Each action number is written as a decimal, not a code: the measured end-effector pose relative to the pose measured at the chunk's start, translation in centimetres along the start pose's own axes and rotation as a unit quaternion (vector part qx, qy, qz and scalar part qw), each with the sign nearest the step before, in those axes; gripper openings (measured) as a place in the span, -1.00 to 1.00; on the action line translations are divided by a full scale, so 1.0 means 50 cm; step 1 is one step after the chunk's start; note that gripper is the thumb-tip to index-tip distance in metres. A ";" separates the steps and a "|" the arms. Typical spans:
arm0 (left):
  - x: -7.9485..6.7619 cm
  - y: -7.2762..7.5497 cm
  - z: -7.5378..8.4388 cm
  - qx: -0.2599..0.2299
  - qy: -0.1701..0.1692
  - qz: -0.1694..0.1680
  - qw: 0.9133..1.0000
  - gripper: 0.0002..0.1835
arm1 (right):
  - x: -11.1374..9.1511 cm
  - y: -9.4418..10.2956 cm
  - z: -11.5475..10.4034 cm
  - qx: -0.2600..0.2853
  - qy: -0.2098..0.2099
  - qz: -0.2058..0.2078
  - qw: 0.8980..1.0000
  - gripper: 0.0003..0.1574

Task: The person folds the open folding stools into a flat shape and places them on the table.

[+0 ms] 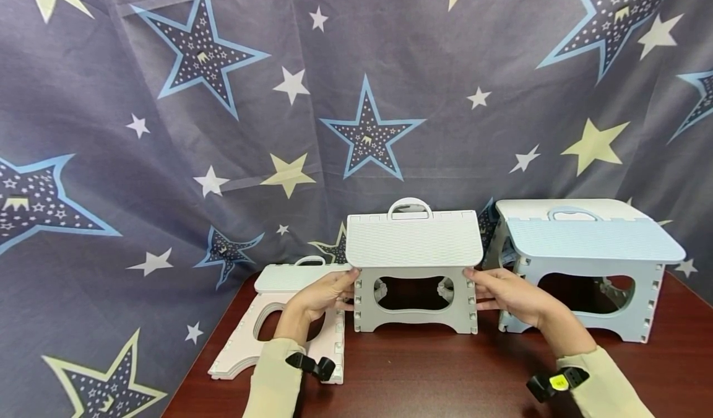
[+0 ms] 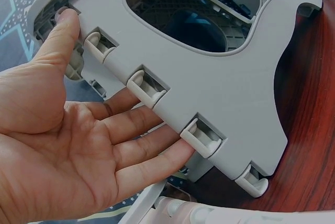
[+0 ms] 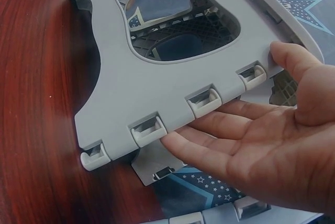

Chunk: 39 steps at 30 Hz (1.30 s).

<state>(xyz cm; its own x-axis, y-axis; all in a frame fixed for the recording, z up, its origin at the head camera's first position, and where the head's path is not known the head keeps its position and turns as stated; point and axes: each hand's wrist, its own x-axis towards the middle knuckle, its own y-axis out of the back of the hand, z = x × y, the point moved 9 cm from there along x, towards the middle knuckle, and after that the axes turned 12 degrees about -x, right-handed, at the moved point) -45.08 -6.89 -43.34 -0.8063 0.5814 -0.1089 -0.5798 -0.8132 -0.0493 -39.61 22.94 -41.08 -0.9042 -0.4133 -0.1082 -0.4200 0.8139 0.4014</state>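
Note:
A pale grey folding stool (image 1: 414,238) stands unfolded on the table, its carry handle up at the back edge of its seat. My left hand (image 1: 317,297) holds its left side just under the seat. In the left wrist view, the thumb presses near the top of the leg panel (image 2: 235,88) and the fingers reach behind its hinged edge. At the opposite side, my right hand (image 1: 515,291) grips in the same way. The right wrist view shows its thumb on the panel's upper corner, with the fingers (image 3: 209,148) along the hinges and partly hidden behind them.
To the left, a pink and white folding stool (image 1: 236,350) lies folded, partly behind my left forearm. An unfolded light blue stool (image 1: 596,238) stands close on the right. Behind the dark red wooden table (image 1: 412,374) hangs a grey star-patterned cloth (image 1: 445,145).

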 end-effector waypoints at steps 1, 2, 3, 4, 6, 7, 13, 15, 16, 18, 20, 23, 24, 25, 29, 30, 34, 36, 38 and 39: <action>0.000 0.000 0.000 0.001 0.000 0.000 1.000 -0.22 | 0.000 0.000 0.000 -0.001 0.000 0.000 1.000 -0.12; 0.000 0.000 0.000 0.001 0.000 0.001 1.000 -0.22 | 0.000 0.000 0.001 0.000 -0.001 0.001 1.000 -0.12; 0.000 0.000 0.000 0.001 0.000 0.001 1.000 -0.22 | 0.000 0.001 0.002 0.002 -0.003 0.003 1.000 -0.13; 0.000 0.000 0.000 0.002 0.001 0.001 1.000 -0.22 | 0.001 0.001 0.002 0.002 -0.004 0.003 1.000 -0.13; 0.000 0.000 -0.001 0.002 0.001 0.001 1.000 -0.21 | 0.001 0.001 0.002 0.002 -0.004 0.003 1.000 -0.13; 0.000 0.000 -0.001 0.003 0.000 0.001 1.000 -0.21 | 0.001 0.000 0.002 0.002 -0.004 0.003 1.000 -0.13; -0.001 0.001 -0.001 0.003 0.000 -0.001 1.000 -0.20 | 0.003 0.000 0.003 0.001 -0.006 0.004 1.000 -0.13; -0.001 0.001 -0.001 0.001 0.000 -0.002 1.000 -0.20 | 0.003 0.000 0.004 0.000 -0.006 0.004 1.000 -0.13; -0.001 0.001 0.000 0.000 0.000 -0.002 1.000 -0.20 | 0.003 0.000 0.004 -0.001 -0.006 0.004 1.000 -0.13; -0.001 0.001 -0.001 -0.003 0.000 -0.004 1.000 -0.21 | 0.003 0.000 0.004 -0.002 -0.005 0.004 1.000 -0.14; -0.001 0.000 -0.001 -0.003 0.001 -0.005 1.000 -0.21 | 0.003 0.000 0.003 -0.002 -0.005 0.004 1.000 -0.15; -0.002 0.000 0.000 -0.002 0.001 -0.005 1.000 -0.21 | 0.002 0.000 0.003 -0.002 -0.006 0.004 1.000 -0.16; -0.002 0.000 -0.001 -0.003 0.002 -0.005 1.000 -0.21 | 0.002 0.000 0.004 -0.002 -0.006 0.005 1.000 -0.16; -0.002 0.000 -0.001 -0.003 0.001 -0.005 1.000 -0.21 | 0.002 0.000 0.004 -0.002 -0.005 0.005 1.000 -0.16; -0.001 0.001 -0.002 -0.003 0.003 -0.005 1.000 -0.21 | 0.003 0.000 0.005 0.001 -0.005 0.003 1.000 -0.15; -0.001 0.001 -0.003 -0.003 0.004 -0.004 1.000 -0.21 | 0.003 -0.001 0.005 0.001 -0.005 0.003 1.000 -0.14; 0.000 0.002 -0.004 -0.003 0.005 -0.002 1.000 -0.20 | 0.003 0.000 0.005 0.001 -0.005 0.003 1.000 -0.14; 0.000 0.002 -0.005 -0.003 0.004 -0.003 1.000 -0.19 | 0.003 0.000 0.005 0.001 -0.006 0.004 1.000 -0.14; 0.000 0.002 -0.005 -0.003 0.004 -0.004 1.000 -0.20 | 0.003 0.000 0.005 0.001 -0.008 0.005 1.000 -0.15; 0.000 0.002 -0.005 -0.003 0.004 -0.004 1.000 -0.20 | 0.003 0.000 0.005 0.002 -0.008 0.005 1.000 -0.15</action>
<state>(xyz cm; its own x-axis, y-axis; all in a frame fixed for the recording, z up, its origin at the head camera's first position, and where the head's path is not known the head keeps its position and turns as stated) -45.12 -6.95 -43.59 -0.8001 0.5884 -0.1166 -0.5863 -0.8082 -0.0552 -39.75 22.96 -41.34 -0.9094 -0.3986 -0.1186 -0.4112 0.8194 0.3995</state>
